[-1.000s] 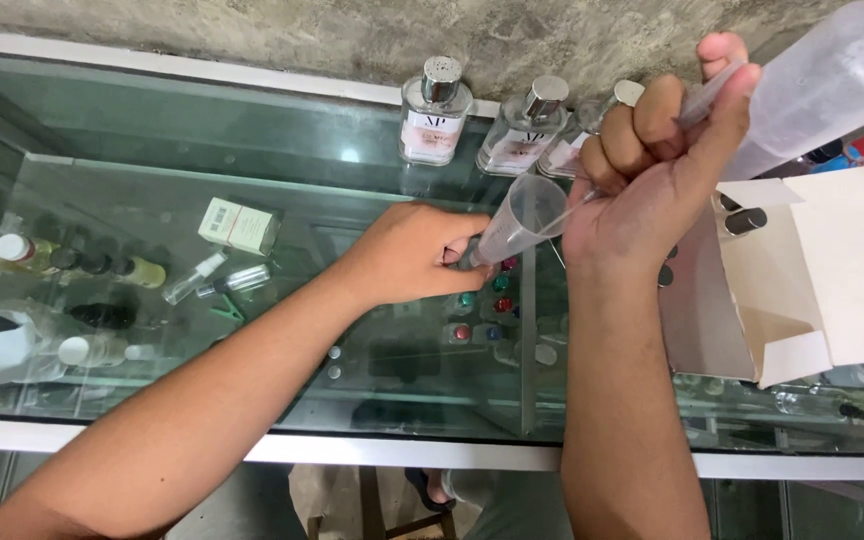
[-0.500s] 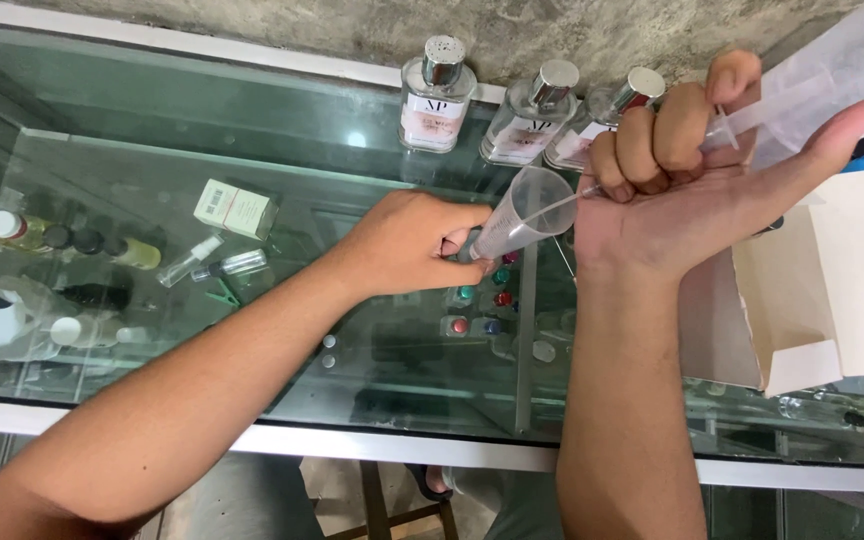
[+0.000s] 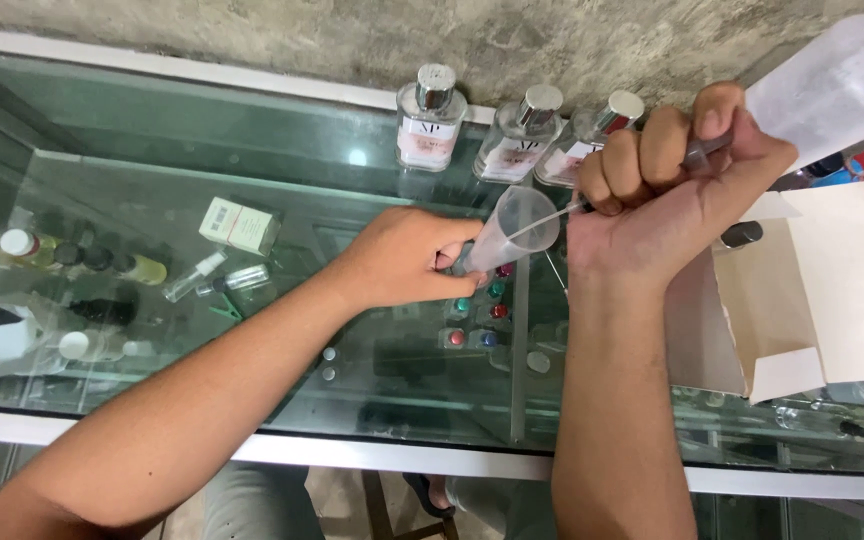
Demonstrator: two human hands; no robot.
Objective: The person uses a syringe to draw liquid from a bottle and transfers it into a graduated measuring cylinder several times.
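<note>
We worked over a glass table set against a rough grey wall. Our left hand grasped the clear cup; our right hand, just beside that grip, clenched a squeeze bottle whose top was cut off. Three perfume bottles stood beyond. Goods under the glass were hard to make out.

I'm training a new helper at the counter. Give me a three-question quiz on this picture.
1. True or false: the right hand grips the squeeze bottle.
2. What does the left hand hold? A) funnel B) cardboard box C) scissors
3. How many glass bottles with silver caps stand along the wall?

Key: 1 true. 2 A, the funnel. 3 three.
</note>
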